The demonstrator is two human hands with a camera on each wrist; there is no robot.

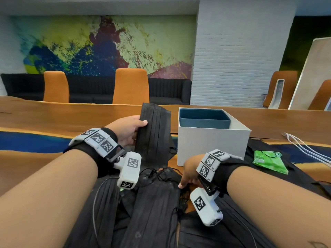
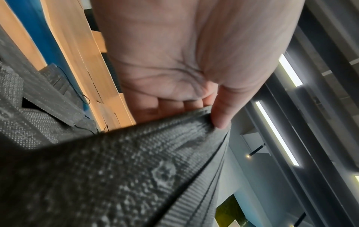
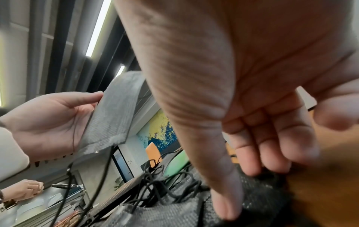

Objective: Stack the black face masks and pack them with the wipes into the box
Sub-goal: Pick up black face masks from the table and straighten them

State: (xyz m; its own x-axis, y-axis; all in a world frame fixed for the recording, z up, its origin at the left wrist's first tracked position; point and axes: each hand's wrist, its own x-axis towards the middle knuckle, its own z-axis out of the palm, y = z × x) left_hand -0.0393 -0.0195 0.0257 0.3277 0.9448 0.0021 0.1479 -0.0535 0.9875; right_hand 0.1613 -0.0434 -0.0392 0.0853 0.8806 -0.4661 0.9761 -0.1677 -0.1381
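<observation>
My left hand (image 1: 141, 126) holds a few black face masks (image 1: 153, 135) upright above the table, thumb on the near face and fingers behind. The left wrist view shows the thumb and fingers (image 2: 196, 110) pinching the top edge of these held masks (image 2: 136, 169). Lower down, my right hand (image 1: 184, 184) reaches into the loose pile of black masks (image 1: 155, 208). Its thumb and curled fingers (image 3: 240, 187) pinch the end of one mask (image 3: 258, 193) lying there. The white box (image 1: 213, 145) with a blue liner stands open behind the right hand. A green wipes packet (image 1: 268, 160) lies to its right.
Tangled black ear loops (image 3: 165, 181) lie among the pile. White cords (image 1: 308, 149) trail over the wooden table (image 1: 53, 117) at the far right. Orange chairs (image 1: 130, 86) stand along the far edge. Another person's hand (image 3: 25, 190) shows at the left of the right wrist view.
</observation>
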